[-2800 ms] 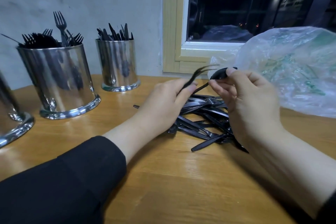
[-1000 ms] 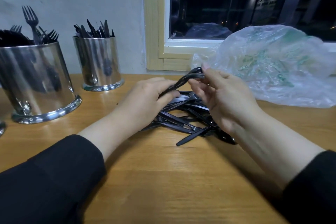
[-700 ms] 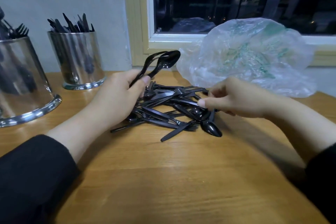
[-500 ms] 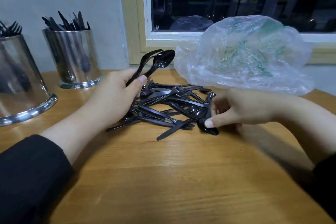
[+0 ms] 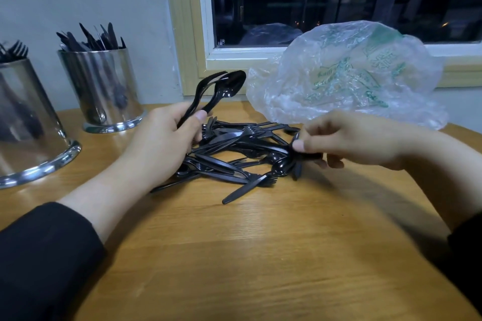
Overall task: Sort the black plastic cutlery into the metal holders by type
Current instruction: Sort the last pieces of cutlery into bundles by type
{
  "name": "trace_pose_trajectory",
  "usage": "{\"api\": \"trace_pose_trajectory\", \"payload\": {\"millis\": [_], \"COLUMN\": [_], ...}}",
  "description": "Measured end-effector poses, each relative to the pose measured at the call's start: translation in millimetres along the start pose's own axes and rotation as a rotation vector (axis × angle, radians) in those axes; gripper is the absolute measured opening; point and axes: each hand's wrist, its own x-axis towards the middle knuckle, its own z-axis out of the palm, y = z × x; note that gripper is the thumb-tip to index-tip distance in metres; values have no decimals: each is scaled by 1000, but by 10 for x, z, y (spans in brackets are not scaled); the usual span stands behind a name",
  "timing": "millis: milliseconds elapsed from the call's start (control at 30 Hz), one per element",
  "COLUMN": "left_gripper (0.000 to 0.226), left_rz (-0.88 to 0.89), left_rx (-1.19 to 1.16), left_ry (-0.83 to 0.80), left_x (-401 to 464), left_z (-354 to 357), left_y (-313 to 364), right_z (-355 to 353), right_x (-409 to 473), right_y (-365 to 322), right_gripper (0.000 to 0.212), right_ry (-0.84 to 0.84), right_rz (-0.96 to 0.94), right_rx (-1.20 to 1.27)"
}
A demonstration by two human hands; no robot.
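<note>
Head view:

- Black plastic cutlery lies in a loose pile [image 5: 234, 156] on the wooden table [image 5: 260, 255], just above the picture's centre; forks, knives and spoons cross one another in it.
- One knife [image 5: 242, 191] sticks out of the pile toward 6 o'clock, its handle end on bare wood.
- The left hand [image 5: 159, 148] sits at 9 o'clock of the pile, touching its edge. Its grip is closed round the handles of two spoons [image 5: 221, 86], thumb pressed along them; their bowls rise toward 1 o'clock, clear of the table.
- The right hand [image 5: 349, 141] is at 3 o'clock of the pile. Its grip pinches a black piece [image 5: 300, 154] at the pile's right edge between thumb and forefinger; the blur hides which type it is.
- A steel holder [image 5: 101, 86] stands at 10 o'clock of the left hand, by the wall, filled with knives, blades up.
- A larger holder [image 5: 26, 122] stands at the far left edge, at 9 o'clock of the hand, with fork tines showing above its rim; it is partly cut off by the frame.
- The two holders stand near each other and well apart from the pile.
- A clear plastic bag [image 5: 347, 73] with green print lies puffed up at 1 o'clock of the pile, against the window frame [image 5: 182, 34]; its lower edge is just beside the cutlery.
- Black sleeves cover both forearms near the bottom corners.
</note>
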Motion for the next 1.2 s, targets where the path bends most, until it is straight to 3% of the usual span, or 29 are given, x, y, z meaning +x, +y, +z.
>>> {"api": "trace_pose_trajectory", "payload": {"millis": [100, 200, 467, 700, 767, 900, 1033, 1200], "left_gripper": [21, 20, 19, 22, 20, 27, 32, 32], "left_rz": [-27, 0, 72, 112, 88, -10, -146, -237], "left_rx": [-126, -101, -35, 19, 15, -54, -219, -322], "left_ry": [13, 21, -135, -253, -261, -263, -244, -310], "left_x": [-18, -45, -117, -141, -143, -129, -118, -120], "left_z": [35, 62, 152, 171, 184, 208, 204, 175], "left_y": [63, 76, 133, 177, 170, 123, 116, 113], "right_z": [-38, 6, 266, 322, 341, 365, 338, 322], "right_x": [-16, -6, 122, 187, 189, 211, 203, 160], "right_y": [-13, -46, -106, -144, -152, -138, -132, -120], "right_gripper": [35, 30, 29, 28, 32, 46, 35, 15], "right_ry": [23, -47, -215, -160, -139, 138, 282, 416], "right_rz": [-34, -22, 106, 142, 135, 62, -63, -252], "right_rx": [351, 596, 1025, 1268, 1213, 934, 923, 405]}}
